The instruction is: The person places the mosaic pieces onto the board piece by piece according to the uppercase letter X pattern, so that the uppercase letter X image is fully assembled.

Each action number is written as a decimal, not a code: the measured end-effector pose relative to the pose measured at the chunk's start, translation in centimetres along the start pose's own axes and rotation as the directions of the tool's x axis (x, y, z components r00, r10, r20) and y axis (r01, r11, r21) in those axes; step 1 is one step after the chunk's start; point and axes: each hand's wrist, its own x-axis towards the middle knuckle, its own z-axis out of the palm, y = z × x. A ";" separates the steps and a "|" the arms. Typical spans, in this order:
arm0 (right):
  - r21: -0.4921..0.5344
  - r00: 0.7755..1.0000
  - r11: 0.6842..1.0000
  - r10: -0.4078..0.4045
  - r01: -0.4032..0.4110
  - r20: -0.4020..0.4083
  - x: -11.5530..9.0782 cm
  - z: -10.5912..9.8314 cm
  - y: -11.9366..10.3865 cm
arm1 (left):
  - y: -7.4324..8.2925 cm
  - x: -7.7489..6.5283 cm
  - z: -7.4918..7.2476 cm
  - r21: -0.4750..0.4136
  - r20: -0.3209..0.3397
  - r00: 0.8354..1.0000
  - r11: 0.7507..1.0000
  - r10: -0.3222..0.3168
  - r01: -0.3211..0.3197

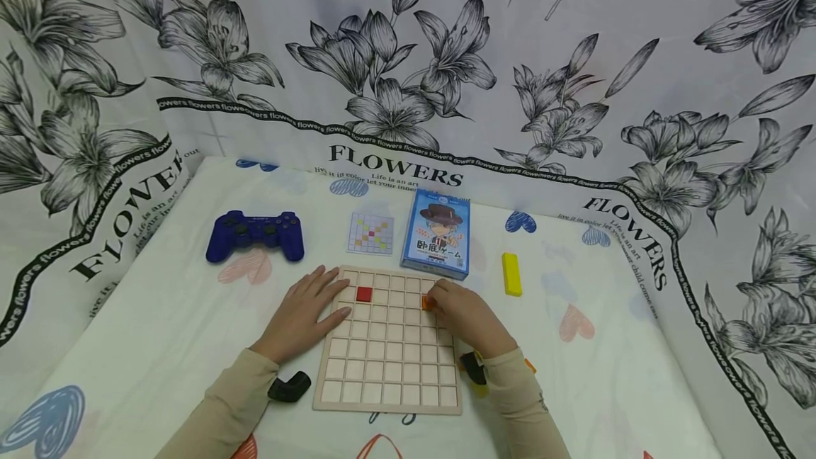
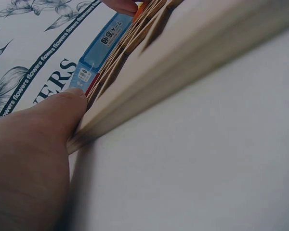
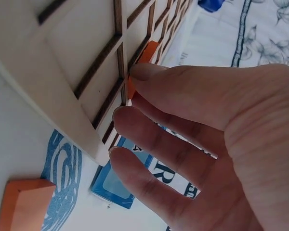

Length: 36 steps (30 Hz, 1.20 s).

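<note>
Head view showed a wooden grid board [image 1: 370,372], the left hand [image 1: 310,315] lying along its left edge with fingers extended, gripping nothing; the right hand [image 1: 468,315] pinched an orange block [image 1: 426,302] by thumb and finger over the board's far right part; a red block [image 1: 364,294] sat in a cell toward the board's far left corner. Doing this well seemed to call for squaring the orange block with the dividers before pressing, then lifting the fingers straight off; whether it lay flat could not be told, since the thumb covered much of it; light left-hand pressure probably helped steady the board; a glance at the pattern card [image 1: 372,234], beyond the board's far edge, seemed worthwhile.
</note>
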 end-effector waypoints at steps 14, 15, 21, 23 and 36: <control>-0.020 1.000 0.999 0.029 -0.029 0.003 0.3 0.1 0.0 | -0.2 -0.2 0.0 0.005 -0.003 1.000 1.000 -0.004 0.004; -0.021 1.000 0.999 0.027 -0.026 0.002 0.3 0.1 0.0 | -0.2 -0.2 0.0 0.004 -0.003 1.000 1.000 -0.005 0.005; 0.009 0.999 0.999 0.047 -0.047 0.010 0.3 0.1 0.0 | -0.2 -0.2 0.0 0.005 -0.005 1.000 1.000 -0.005 0.005; 0.018 0.999 0.998 0.053 -0.053 0.011 0.2 0.0 0.1 | -0.2 -0.2 0.0 0.000 -0.005 1.000 1.000 -0.004 0.004; 0.042 0.918 0.923 0.376 -0.384 0.126 -7.0 -2.5 2.1 | 0.0 -0.1 -0.2 0.002 0.001 1.000 1.000 -0.007 0.007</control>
